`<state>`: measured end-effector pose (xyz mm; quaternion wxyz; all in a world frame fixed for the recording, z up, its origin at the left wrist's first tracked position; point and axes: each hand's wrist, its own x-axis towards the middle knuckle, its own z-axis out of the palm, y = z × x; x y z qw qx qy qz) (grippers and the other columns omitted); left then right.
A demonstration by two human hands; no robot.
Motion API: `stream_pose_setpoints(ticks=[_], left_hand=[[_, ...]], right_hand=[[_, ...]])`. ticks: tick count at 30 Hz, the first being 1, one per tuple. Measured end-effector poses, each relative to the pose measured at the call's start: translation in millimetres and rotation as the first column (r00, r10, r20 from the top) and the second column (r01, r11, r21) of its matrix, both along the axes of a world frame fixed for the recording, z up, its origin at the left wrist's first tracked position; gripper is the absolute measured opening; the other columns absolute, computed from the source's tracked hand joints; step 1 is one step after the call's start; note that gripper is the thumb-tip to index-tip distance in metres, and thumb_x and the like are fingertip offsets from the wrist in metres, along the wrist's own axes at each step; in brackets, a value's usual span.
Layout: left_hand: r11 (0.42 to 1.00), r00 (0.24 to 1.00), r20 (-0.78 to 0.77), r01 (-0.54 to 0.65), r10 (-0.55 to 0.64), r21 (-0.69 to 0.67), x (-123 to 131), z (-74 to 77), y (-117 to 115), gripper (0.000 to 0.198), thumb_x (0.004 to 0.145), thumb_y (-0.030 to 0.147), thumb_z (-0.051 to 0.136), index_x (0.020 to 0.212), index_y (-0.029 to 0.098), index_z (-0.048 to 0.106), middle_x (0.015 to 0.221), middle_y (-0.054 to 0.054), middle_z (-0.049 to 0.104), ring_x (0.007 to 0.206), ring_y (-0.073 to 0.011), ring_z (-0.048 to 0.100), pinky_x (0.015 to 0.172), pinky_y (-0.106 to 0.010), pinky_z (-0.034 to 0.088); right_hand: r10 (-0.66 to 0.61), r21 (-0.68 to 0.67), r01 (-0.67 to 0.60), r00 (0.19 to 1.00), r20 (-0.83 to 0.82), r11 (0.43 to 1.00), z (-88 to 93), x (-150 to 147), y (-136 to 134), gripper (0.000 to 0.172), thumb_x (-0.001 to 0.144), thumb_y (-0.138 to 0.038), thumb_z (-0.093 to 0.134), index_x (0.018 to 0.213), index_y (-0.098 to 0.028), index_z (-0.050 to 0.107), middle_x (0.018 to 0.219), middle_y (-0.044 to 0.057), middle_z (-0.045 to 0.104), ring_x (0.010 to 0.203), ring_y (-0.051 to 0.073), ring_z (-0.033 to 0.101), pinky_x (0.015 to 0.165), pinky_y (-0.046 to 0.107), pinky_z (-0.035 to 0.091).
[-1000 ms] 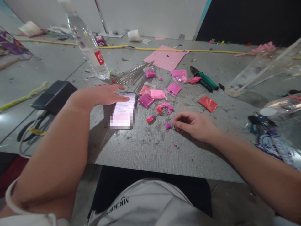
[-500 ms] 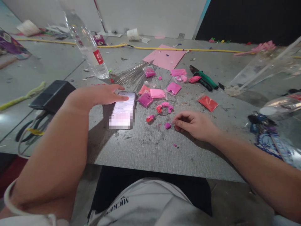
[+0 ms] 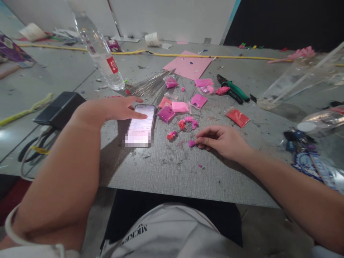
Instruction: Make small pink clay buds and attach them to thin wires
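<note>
My left hand (image 3: 119, 108) lies over the upper left of a lit phone (image 3: 141, 123), fingers apart, with the thumb on its screen. At the right, my right hand (image 3: 219, 141) rests on the table, its thumb and index fingertips at the edge of a small purple clay lump (image 3: 191, 143). Just beyond are a wire ring with pink and red clay pieces (image 3: 189, 119) and a small red and pink clay piece (image 3: 171, 135). Several small bags of pink, purple and red clay, one a purple bag (image 3: 166, 114), lie behind them.
A tall water bottle (image 3: 103, 59) stands behind my left hand, near a black power adapter (image 3: 59, 109). Thin wires (image 3: 152, 86), a pink sheet (image 3: 189, 65) and green-handled pliers (image 3: 235, 90) lie farther back. Keychains (image 3: 303, 154) and a red clay bag (image 3: 237, 117) are at the right.
My right hand's fingertips have shifted slightly left to the purple lump, and its fingers have spread a little. My left thumb has slid slightly down the phone screen, whose displayed content has moved.
</note>
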<state>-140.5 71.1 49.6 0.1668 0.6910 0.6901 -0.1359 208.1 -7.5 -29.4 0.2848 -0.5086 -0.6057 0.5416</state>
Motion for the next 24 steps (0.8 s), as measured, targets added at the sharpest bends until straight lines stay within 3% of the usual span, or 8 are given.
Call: stream_pose_setpoints(ticks=[5,11,15,24], left_hand=[[0.995,0.991,0.092,0.097,-0.093,-0.037,-13,-12.6,11,0.117,0.079,0.072,0.076,0.175,0.039,0.016,0.168,-0.015,0.049,0.14,-0.0376,0.059,0.115,-0.051,0.05],[0.996,0.994,0.072,0.088,-0.088,0.008,-8,-17.1,15,0.085,0.093,0.059,0.062,0.17,0.035,0.035,0.163,-0.014,0.056,0.137,-0.0375,0.063,0.115,-0.051,0.049],[0.997,0.995,0.072,0.067,-0.069,0.022,-6,-19.5,18,0.083,0.089,0.066,0.059,0.165,0.036,0.046,0.161,-0.012,0.059,0.141,-0.0393,0.062,0.116,-0.049,0.048],[0.996,0.996,0.027,0.084,-0.085,0.021,-3,-13.9,15,0.083,0.094,0.071,0.051,0.167,0.032,0.043,0.164,-0.015,0.056,0.141,-0.0401,0.062,0.116,-0.052,0.049]], right_hand=[[0.018,-0.007,-0.018,1.0,0.024,1.0,5.3,-2,0,0.031,0.08,-0.049,0.09,0.081,-0.021,0.076,0.071,0.004,0.075,0.065,0.016,0.066,0.063,0.033,0.055],[0.045,0.022,-0.046,0.997,0.063,0.999,8.3,-3,0,0.034,0.082,-0.053,0.087,0.08,-0.022,0.074,0.068,0.003,0.073,0.062,0.016,0.063,0.059,0.031,0.052],[0.056,0.033,-0.058,0.997,0.045,0.998,3.2,-1,1,0.03,0.087,-0.05,0.083,0.085,-0.021,0.075,0.071,0.003,0.074,0.065,0.016,0.066,0.063,0.032,0.053],[-0.011,0.016,0.011,1.0,0.024,1.0,0.6,-1,0,0.04,0.082,-0.051,0.088,0.105,-0.019,0.081,0.085,0.008,0.082,0.073,0.019,0.072,0.067,0.035,0.055]])
